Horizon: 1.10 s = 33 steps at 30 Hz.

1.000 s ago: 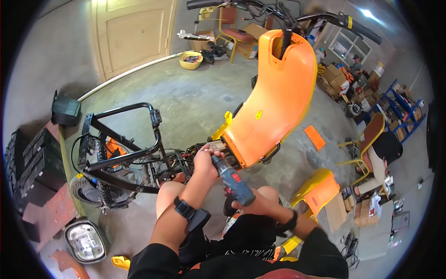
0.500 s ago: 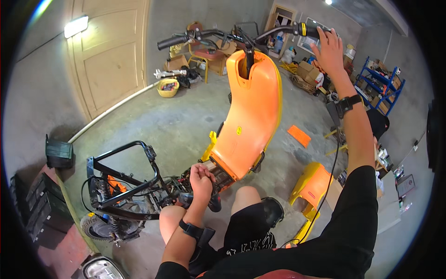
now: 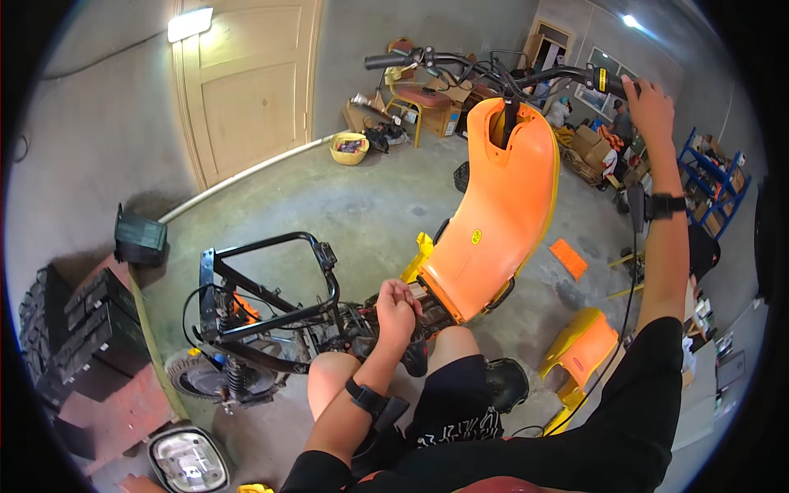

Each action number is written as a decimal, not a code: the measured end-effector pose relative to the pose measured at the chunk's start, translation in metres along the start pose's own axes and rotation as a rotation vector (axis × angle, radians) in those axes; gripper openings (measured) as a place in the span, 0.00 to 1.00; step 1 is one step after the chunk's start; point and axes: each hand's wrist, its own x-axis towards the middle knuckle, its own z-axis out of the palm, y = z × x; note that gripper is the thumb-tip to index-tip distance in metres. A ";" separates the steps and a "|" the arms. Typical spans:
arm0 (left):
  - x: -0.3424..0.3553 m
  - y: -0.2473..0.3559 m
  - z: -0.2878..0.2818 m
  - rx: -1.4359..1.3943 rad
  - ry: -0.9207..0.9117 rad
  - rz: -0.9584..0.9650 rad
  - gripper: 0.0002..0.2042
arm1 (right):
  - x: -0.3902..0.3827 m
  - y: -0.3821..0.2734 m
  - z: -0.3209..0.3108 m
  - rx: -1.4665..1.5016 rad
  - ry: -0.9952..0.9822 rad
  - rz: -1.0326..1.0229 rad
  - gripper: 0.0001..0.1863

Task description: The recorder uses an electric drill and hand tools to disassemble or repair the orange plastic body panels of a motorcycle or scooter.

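My right hand reaches out to the far right, fingers curled over the black right grip of a handlebar. The handlebar tops a partly stripped motorbike with an orange and yellow front body panel. My left hand is closed near the panel's lower end, between my knees. A dark object with a red patch shows beside that wrist; what the fingers hold, if anything, is hidden. To the left lies the bare black rear frame, with a shock absorber and rear wheel.
A yellow and orange body part and an orange plate lie on the floor at right. Black cases, a dark green bin and a headlight-like part are at left. Far off are a yellow basket and a person.
The whole view has shifted, so the bike sits further right in the picture. My right fingers, straighter before, now curl around the grip. My left hand stays closed by the panel.
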 end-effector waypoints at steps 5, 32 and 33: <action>-0.001 -0.001 0.001 -0.002 -0.019 -0.024 0.08 | -0.023 -0.026 -0.066 -0.014 -0.063 -0.048 0.28; -0.003 -0.023 0.019 0.037 0.017 0.034 0.07 | -0.107 -0.197 -0.191 0.619 0.348 -0.417 0.11; -0.004 -0.022 0.018 0.019 0.022 0.047 0.07 | -0.108 -0.199 -0.191 0.644 0.307 -0.430 0.10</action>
